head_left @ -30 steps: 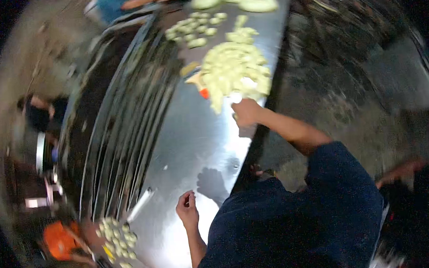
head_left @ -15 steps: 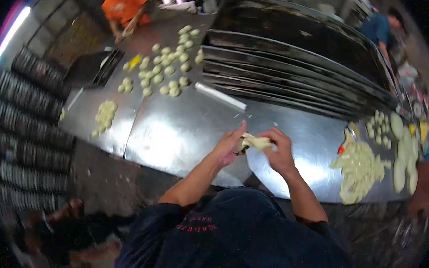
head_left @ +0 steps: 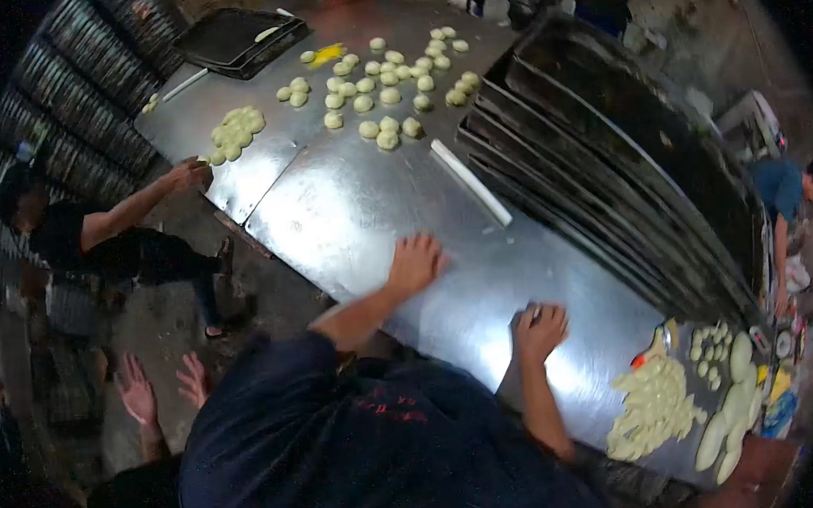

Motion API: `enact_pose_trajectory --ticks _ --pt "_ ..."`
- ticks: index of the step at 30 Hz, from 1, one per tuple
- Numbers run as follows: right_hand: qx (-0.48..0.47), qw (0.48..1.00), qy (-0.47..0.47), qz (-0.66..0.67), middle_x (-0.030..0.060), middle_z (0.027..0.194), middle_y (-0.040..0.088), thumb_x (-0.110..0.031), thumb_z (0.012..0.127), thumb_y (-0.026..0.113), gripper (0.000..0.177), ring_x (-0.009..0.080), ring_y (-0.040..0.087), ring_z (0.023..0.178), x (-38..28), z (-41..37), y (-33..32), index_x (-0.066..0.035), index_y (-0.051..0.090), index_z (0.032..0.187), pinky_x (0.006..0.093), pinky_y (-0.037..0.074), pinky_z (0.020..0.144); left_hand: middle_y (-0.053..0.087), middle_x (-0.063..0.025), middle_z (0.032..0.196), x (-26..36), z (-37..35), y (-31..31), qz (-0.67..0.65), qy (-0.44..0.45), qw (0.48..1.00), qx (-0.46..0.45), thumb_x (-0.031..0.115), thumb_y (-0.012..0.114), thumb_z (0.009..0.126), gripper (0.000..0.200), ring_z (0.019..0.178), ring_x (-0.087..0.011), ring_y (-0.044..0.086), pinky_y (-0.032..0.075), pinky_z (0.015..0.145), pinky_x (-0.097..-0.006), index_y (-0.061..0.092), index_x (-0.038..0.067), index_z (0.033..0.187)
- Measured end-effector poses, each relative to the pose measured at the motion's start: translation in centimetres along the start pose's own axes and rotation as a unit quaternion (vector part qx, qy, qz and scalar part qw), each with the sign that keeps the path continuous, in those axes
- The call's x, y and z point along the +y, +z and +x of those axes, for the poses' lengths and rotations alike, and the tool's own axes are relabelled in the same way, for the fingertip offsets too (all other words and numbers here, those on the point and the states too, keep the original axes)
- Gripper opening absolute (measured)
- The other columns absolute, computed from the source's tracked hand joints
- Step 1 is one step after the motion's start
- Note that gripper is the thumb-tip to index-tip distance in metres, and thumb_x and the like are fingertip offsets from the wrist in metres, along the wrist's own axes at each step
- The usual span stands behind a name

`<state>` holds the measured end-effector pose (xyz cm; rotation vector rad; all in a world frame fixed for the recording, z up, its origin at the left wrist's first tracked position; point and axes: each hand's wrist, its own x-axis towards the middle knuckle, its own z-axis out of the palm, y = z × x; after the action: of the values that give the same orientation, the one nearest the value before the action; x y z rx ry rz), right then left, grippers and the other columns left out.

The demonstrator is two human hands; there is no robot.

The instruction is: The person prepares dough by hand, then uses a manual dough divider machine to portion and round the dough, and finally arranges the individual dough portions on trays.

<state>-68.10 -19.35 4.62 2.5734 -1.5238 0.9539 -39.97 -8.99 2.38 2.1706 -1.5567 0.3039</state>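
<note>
My left hand (head_left: pixel 416 265) is palm down on the metal table (head_left: pixel 367 210), with its fingers curled together. Closer to the table's near edge, my right hand (head_left: pixel 539 332) is also palm down with bent fingers. Whatever lies beneath either palm is hidden from above. A white rolling pin (head_left: pixel 470 183) rests beyond my hands, beside the stacked trays. To the right lie a heap of pale dough pieces (head_left: pixel 655 406), a group of small dough balls (head_left: pixel 710 347) and long dough rolls (head_left: pixel 731 411).
Black baking trays (head_left: pixel 624 157) lean stacked along the far side. Round dough balls (head_left: pixel 390 96) are scattered at the far left, with a flattened cluster (head_left: pixel 236 134) nearer. A co-worker's hand (head_left: pixel 188 174) reaches the left edge. Another person's open hands (head_left: pixel 137 390) show below.
The dough stretched between my hands is no longer visible. My hands have moved apart and turned palm down. The view has swung, and a co-worker has appeared at the left.
</note>
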Motion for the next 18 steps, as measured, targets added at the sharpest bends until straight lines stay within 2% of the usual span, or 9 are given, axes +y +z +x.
enact_pose_trajectory --ticks 1,3,6,9,11,13,15,17,18 --pt "-0.039 0.999 0.014 -0.014 0.0159 0.102 0.056 -0.022 0.085 0.056 0.017 0.0365 0.052 0.098 2.0 1.4 1.1 -0.005 0.059 0.087 0.0508 0.039 0.082 0.057 -0.0120 0.099 -1.3 1.6 1.0 0.029 0.015 0.999 -0.010 0.030 0.059 0.087 0.021 0.100 -0.0312 0.052 0.038 0.083 -0.0480 0.063 0.009 0.088" --pt "-0.065 0.995 0.051 -0.061 0.0156 0.098 0.056 -0.017 0.085 0.058 0.014 0.0357 0.053 0.094 5.8 3.0 -0.2 -0.004 0.058 0.087 0.0505 0.040 0.081 0.057 -0.0130 0.099 -4.5 2.5 -1.7 0.050 0.009 0.996 -0.076 0.024 0.057 0.088 0.019 0.101 -0.0323 0.051 0.038 0.083 -0.0482 0.063 0.007 0.090" --pt "-0.041 0.993 0.088 -0.068 0.0176 0.095 0.054 -0.017 0.081 0.062 0.017 0.0366 0.052 0.092 11.3 -2.1 -2.4 -0.002 0.058 0.088 0.0499 0.040 0.083 0.057 -0.0136 0.100 -4.3 -4.1 -3.1 0.057 -0.052 0.997 -0.016 0.022 0.059 0.084 0.019 0.100 -0.0329 0.051 0.039 0.081 -0.0487 0.061 0.005 0.090" --pt "-0.008 0.993 0.053 0.105 0.0195 0.092 0.053 -0.016 0.079 0.063 0.017 0.0373 0.052 0.091 8.9 -7.6 -0.4 -0.002 0.057 0.086 0.0493 0.040 0.084 0.057 -0.0134 0.100 1.1 -8.0 -2.7 -0.057 -0.029 0.998 -0.019 0.017 0.065 0.079 0.017 0.097 -0.0348 0.052 0.040 0.080 -0.0490 0.058 0.004 0.088" --pt "-0.017 0.992 -0.071 0.106 0.0182 0.091 0.053 -0.013 0.077 0.063 0.013 0.0363 0.051 0.091 2.6 -5.1 -0.9 -0.003 0.057 0.083 0.0489 0.040 0.084 0.057 -0.0129 0.097 5.7 -6.4 -2.7 -0.099 0.040 0.994 -0.028 0.012 0.066 0.078 0.015 0.094 -0.0352 0.052 0.040 0.079 -0.0471 0.057 0.004 0.087" --pt "-0.038 0.990 -0.054 0.124 0.0153 0.088 0.054 -0.010 0.075 0.064 0.007 0.0360 0.052 0.089 1.0 -1.6 0.9 -0.006 0.058 0.077 0.0480 0.041 0.076 0.057 -0.0125 0.096 4.8 -2.6 -0.5 -0.095 0.079 0.991 -0.055 0.013 0.064 0.078 0.012 0.093 -0.0338 0.052 0.041 0.080 -0.0450 0.059 0.004 0.085" --pt "-0.027 0.993 -0.045 0.110 0.0161 0.090 0.054 -0.011 0.076 0.064 0.009 0.0357 0.051 0.090 3.3 -0.2 0.4 -0.005 0.058 0.079 0.0481 0.041 0.077 0.057 -0.0123 0.095 2.0 -1.0 -0.2 -0.049 0.037 0.992 -0.112 0.015 0.063 0.079 0.012 0.091 -0.0322 0.052 0.041 0.081 -0.0441 0.061 0.004 0.084" --pt "-0.027 0.994 -0.033 0.101 0.0173 0.094 0.055 -0.012 0.078 0.064 0.011 0.0361 0.052 0.091 6.9 -1.0 -0.3 -0.003 0.058 0.083 0.0489 0.042 0.076 0.058 -0.0121 0.095 -1.7 -4.6 0.3 0.085 0.096 0.992 0.000 0.016 0.063 0.078 0.014 0.090 -0.0320 0.052 0.041 0.080 -0.0454 0.063 0.005 0.086" --pt "-0.022 0.994 -0.020 0.109 0.0181 0.093 0.055 -0.010 0.078 0.064 0.011 0.0368 0.052 0.092 7.0 -2.6 -2.0 -0.002 0.060 0.085 0.0502 0.042 0.078 0.058 -0.0126 0.094 0.3 -5.6 -3.8 0.014 0.013 1.000 0.014 0.016 0.063 0.076 0.016 0.091 -0.0320 0.052 0.041 0.080 -0.0447 0.062 0.004 0.087"
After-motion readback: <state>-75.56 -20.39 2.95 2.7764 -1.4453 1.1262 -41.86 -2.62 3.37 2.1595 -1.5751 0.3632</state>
